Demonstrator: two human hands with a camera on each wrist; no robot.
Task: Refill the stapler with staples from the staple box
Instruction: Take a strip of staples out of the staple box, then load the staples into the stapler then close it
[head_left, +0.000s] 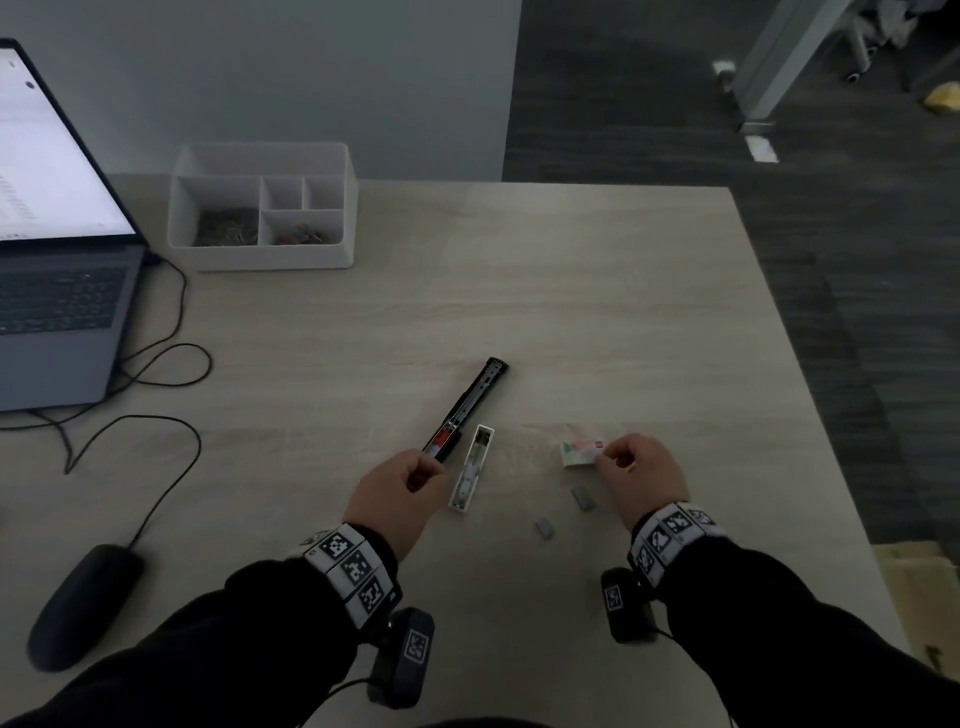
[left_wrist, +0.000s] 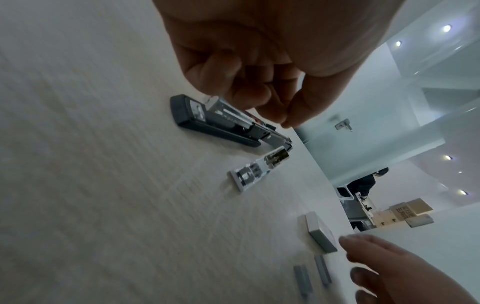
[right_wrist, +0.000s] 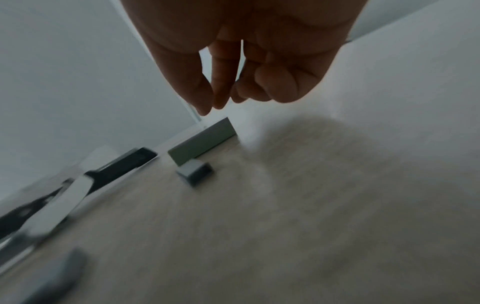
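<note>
The stapler (head_left: 467, 405) (left_wrist: 207, 125) (right_wrist: 124, 162) lies opened flat on the table, black base and metal magazine facing up. Its white cover (head_left: 470, 470) (left_wrist: 249, 174) lies beside it. My left hand (head_left: 431, 467) (left_wrist: 283, 120) hovers at the near end of the magazine with fingers curled. Its thumb tip meets the index tip, and nothing shows between them. The small staple box (head_left: 576, 452) (left_wrist: 320, 234) (right_wrist: 202, 142) lies to the right. My right hand (head_left: 605, 457) (right_wrist: 210, 107) has its fingertips bunched just above the box's right end, holding nothing visible. Two grey staple strips (head_left: 583, 497) (head_left: 544, 529) lie nearer me.
A white desk organizer (head_left: 260, 258) stands at the back, with a laptop (head_left: 52, 260) at far left. A black mouse (head_left: 83, 603) and its looping cable (head_left: 156, 364) occupy the left side. The table's right edge (head_left: 779, 312) drops to dark floor.
</note>
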